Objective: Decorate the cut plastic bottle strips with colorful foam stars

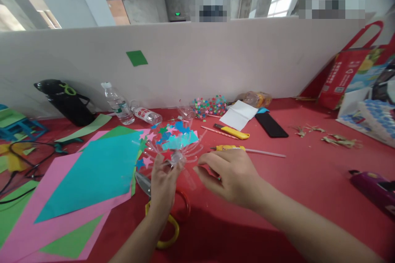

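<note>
My left hand [165, 183] is closed on a clear plastic bottle piece [177, 158] whose rim is cut into thin, splayed strips. Paper stars in pink, blue, green and red show among and behind the strips on its left side. Just to the right, my right hand [231, 174] has its fingers bent toward the thumb, close to the strip ends; whatever lies between the fingertips is too small to make out. Under my left wrist lie scissors [168, 234] with yellow and red handles. A yellow glue-like tube or cutter [230, 148] is partly hidden behind my right hand.
Coloured paper sheets [101, 176] lie on the left. Along the white partition [185, 61] are a black flask [66, 102], water bottles [119, 104] and a pile of stars [210, 106]. A yellow utility knife [233, 131], phone [271, 124] and purple tool [373, 189] lie rightward.
</note>
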Demonstrator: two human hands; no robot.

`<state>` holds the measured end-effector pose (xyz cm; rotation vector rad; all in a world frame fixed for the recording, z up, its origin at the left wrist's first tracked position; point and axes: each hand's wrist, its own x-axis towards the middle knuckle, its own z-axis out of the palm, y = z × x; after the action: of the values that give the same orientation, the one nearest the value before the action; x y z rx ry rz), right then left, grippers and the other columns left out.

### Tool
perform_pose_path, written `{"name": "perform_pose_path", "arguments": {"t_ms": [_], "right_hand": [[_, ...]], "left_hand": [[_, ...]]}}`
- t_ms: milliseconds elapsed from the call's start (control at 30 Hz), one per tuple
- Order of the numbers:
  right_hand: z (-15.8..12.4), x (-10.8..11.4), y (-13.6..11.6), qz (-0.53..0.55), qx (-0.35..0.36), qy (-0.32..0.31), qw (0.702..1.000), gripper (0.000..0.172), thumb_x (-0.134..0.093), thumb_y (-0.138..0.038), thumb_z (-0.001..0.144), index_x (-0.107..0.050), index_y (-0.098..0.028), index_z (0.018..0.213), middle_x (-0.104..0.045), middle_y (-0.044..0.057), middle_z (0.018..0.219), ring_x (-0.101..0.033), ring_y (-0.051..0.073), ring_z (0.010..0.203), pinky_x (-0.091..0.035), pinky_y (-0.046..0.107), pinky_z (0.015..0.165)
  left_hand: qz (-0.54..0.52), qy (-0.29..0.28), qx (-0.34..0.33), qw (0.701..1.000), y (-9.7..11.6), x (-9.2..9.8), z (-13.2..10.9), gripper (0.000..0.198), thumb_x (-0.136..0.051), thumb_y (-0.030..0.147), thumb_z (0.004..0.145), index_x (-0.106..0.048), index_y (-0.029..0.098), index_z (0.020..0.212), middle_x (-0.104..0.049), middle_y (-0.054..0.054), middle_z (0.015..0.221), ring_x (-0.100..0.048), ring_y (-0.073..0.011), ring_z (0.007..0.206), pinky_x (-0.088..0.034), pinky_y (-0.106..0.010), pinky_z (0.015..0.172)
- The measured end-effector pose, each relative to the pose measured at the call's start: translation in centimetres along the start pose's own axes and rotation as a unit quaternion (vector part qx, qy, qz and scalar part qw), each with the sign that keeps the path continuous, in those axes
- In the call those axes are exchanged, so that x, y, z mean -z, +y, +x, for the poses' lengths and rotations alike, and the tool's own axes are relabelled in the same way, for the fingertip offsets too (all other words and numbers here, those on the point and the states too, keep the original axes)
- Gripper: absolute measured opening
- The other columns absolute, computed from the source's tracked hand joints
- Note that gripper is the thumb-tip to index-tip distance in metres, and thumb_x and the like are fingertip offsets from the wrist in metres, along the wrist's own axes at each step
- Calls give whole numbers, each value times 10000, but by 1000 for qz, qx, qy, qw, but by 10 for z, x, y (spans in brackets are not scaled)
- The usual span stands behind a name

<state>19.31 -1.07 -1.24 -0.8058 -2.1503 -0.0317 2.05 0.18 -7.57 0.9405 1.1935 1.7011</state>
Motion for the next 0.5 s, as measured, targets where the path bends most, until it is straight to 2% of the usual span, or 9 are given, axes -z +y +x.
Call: {"name": "perform_pose_path", "arguments": {"t_ms": [100, 233, 367, 500], "right_hand": [[1, 1, 11, -3, -17, -4, 1000, 188, -473, -198, 898, -592, -157, 759, -543, -22, 585, -441, 84, 511, -295, 223, 519], [5, 4, 28, -11, -37, 35, 999, 183, -494, -186, 881, -566, -162, 715, -517, -32, 554, -417, 78, 486, -292, 215, 509], [8, 8, 32, -4, 29, 21, 999, 96, -498, -162, 876, -588, -159, 843, -568, -20, 630, -464, 91, 539, -318, 221, 536], [8, 13, 21, -6, 100, -30, 995, 185, -455, -151, 911, -572, -162, 1053, -619, 9, 765, -521, 108, 640, -338, 228, 561]], "left_hand": [[-2, 15, -41, 999, -3, 2, 3, 286, -779, 125, 569, -616, 191, 794, -658, 35, 770, -625, -118, 736, -491, -223, 726], [38, 40, -57, 997, -3, 3, 6, 211, -789, 150, 586, -637, 182, 730, -638, 40, 677, -597, -116, 691, -484, -218, 692], [36, 46, -65, 996, 2, 2, 6, 190, -795, 194, 588, -646, 174, 704, -641, 27, 685, -594, -124, 682, -487, -227, 665], [32, 32, -56, 997, 0, 3, 6, 220, -789, 192, 600, -647, 184, 768, -656, 24, 701, -605, -128, 673, -491, -243, 700]]}}
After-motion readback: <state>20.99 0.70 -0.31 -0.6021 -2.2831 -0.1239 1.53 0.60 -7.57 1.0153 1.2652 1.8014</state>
